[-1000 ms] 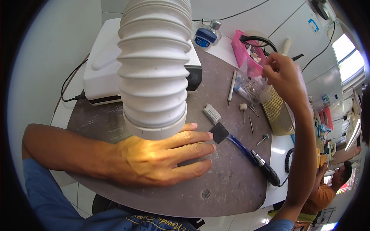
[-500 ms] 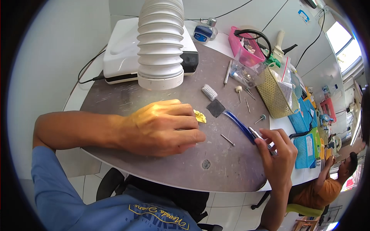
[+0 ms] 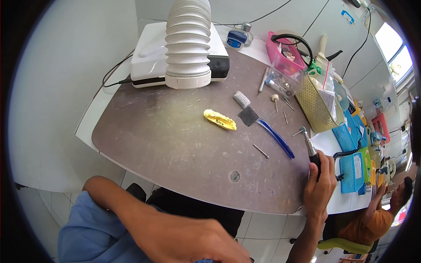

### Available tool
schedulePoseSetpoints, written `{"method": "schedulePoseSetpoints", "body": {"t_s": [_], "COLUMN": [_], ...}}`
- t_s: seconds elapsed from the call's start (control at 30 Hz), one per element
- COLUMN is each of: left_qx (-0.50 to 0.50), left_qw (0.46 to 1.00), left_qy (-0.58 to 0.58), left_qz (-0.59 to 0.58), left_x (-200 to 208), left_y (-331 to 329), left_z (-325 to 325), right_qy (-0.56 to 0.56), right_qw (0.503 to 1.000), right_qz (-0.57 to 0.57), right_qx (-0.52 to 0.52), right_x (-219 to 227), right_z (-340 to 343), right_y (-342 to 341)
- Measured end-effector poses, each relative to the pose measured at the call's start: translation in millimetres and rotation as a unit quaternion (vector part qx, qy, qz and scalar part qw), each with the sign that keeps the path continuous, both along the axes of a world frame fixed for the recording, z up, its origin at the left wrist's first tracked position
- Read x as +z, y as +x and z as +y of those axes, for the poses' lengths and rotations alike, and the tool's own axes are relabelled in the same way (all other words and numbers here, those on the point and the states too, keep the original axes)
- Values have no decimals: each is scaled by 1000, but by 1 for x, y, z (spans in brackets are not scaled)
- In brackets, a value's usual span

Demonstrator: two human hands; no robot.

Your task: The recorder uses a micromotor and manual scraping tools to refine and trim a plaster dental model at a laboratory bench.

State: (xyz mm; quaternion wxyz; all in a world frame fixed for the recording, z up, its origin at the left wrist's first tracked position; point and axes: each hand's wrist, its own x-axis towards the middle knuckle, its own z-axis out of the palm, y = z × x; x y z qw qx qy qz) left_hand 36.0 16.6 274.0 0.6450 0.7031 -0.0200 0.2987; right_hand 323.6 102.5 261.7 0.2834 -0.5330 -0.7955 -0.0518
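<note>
My right hand (image 3: 321,184) is closed around a rotary handpiece (image 3: 312,151) with a black body and silver nose, at the right of the bench. The nose reaches close to a small blue-grey wheel bur (image 3: 302,129); I cannot tell whether they touch. My left hand (image 3: 193,234) is low in front of my body, off the bench, its fingers cut off and hidden. A yellow dental cast (image 3: 219,119) with a row of teeth lies alone mid-bench. Right of it is a blue-handled brush (image 3: 277,139), with a dark square pad (image 3: 248,116) over part of it.
A white corrugated hose (image 3: 187,52) hangs before a white machine (image 3: 149,55) at the back. Several loose burs, including a metal one (image 3: 261,151), lie on the grey bench (image 3: 175,149). A yellow basket (image 3: 318,105) and blue baskets (image 3: 352,173) line the right. A co-worker (image 3: 372,221) sits far right.
My left hand has left the cast and dropped toward my body. My right hand has raised the handpiece from beside the brush handle, its nose now by the wheel bur.
</note>
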Motion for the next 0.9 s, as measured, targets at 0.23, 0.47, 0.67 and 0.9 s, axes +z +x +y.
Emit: {"method": "schedulePoseSetpoints", "body": {"t_s": [0.23, 0.47, 0.67, 0.9], "left_qx": [472, 519, 595, 453], "left_qw": [660, 602, 617, 841], "left_qy": [474, 452, 416, -268], "left_qz": [344, 406, 304, -125], "left_x": [-21, -36, -40, -28], "left_y": [53, 73, 60, 35], "left_z": [40, 57, 54, 35], "right_qy": [-118, -183, -31, 38], "right_qw": [992, 973, 995, 994], "right_qz": [50, 138, 93, 59], "right_qx": [7, -3, 30, 87], "right_x": [23, 15, 12, 11], "right_z": [-36, -55, -56, -64], "right_y": [-2, 1, -16, -35]}}
